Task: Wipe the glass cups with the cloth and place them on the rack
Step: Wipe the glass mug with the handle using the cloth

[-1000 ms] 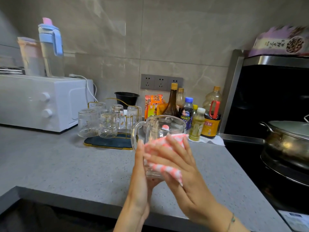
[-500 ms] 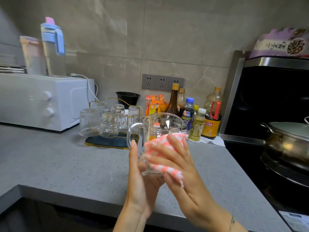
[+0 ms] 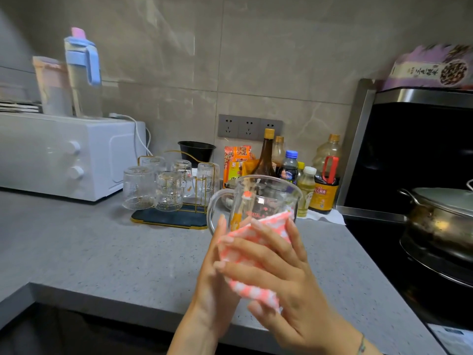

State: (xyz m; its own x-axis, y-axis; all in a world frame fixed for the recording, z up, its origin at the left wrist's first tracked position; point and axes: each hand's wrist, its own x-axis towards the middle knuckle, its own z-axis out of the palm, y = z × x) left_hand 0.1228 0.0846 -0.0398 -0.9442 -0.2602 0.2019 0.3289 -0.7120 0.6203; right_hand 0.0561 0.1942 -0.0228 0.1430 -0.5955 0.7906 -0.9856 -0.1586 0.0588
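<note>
A clear glass cup (image 3: 266, 198) with a handle on its left is held upright above the counter's front part. My left hand (image 3: 213, 280) grips its lower left side. My right hand (image 3: 281, 278) presses a pink-and-white checked cloth (image 3: 253, 252) against the cup's near side, covering the lower half. Behind it, a gold-wire rack (image 3: 179, 216) with a dark tray holds several glass cups (image 3: 153, 185) upside down.
A white microwave (image 3: 64, 155) with a blue-lidded jug (image 3: 82, 73) on top stands at the left. Sauce and oil bottles (image 3: 307, 180) line the wall behind the cup. A steel pot (image 3: 440, 221) sits on the black stove at the right. The grey counter (image 3: 102, 252) ends close below my hands.
The cloth and my right hand have slid up and leftwards over the cup's side; the cup has turned slightly, its handle swinging further left. Both hands keep their hold.
</note>
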